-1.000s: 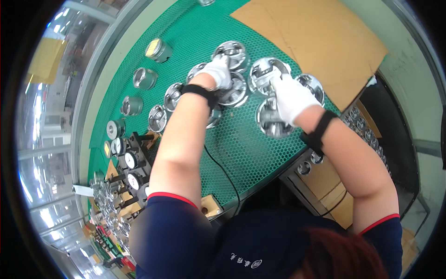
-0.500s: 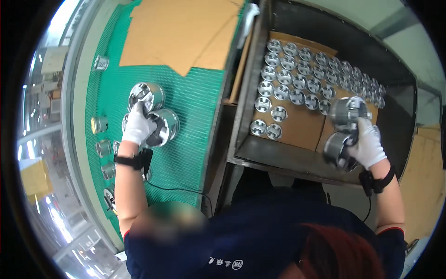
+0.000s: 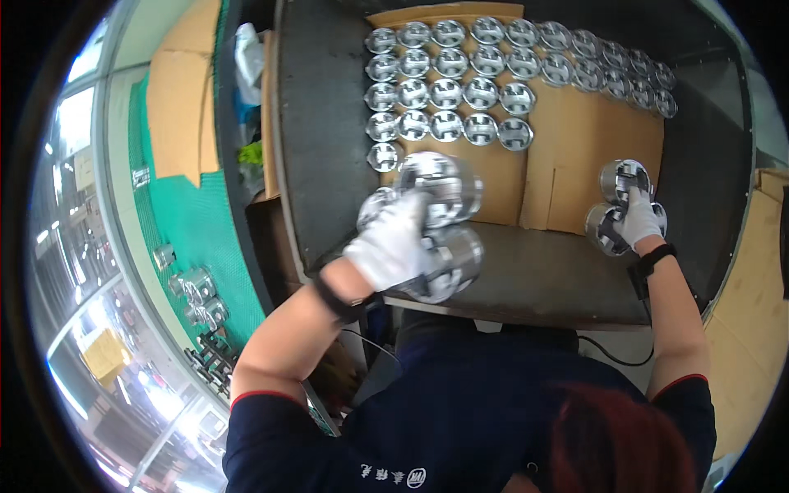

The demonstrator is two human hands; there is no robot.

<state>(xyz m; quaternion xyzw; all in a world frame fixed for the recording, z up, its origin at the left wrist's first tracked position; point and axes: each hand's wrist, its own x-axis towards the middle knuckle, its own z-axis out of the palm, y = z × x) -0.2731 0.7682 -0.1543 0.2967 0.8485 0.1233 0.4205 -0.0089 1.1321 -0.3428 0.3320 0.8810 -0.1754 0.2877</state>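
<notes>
My white-gloved left hand (image 3: 386,246) is closed on a cluster of silver engine pistons (image 3: 448,189) and blurred by motion. It is over the near left part of a dark metal box (image 3: 316,156). At the box's right side, my gloved right hand (image 3: 639,222) also grips a cluster of pistons (image 3: 606,230). How many each hand holds is partly hidden by the gloves. Beyond my hands, pistons (image 3: 446,93) stand in rows, hollow side up, on a brown cardboard sheet (image 3: 546,164) in the box.
The box's near rim (image 3: 526,316) runs in front of my body. To the left, a bench with a green mat (image 3: 209,238) holds a few loose pistons (image 3: 197,283) and a piece of cardboard (image 3: 182,115). A glazed partition (image 3: 82,238) borders the bench.
My left hand has gone from the green mat to above the box, carrying pistons. The view has swung right. My right hand still grips its pistons at the box's right side.
</notes>
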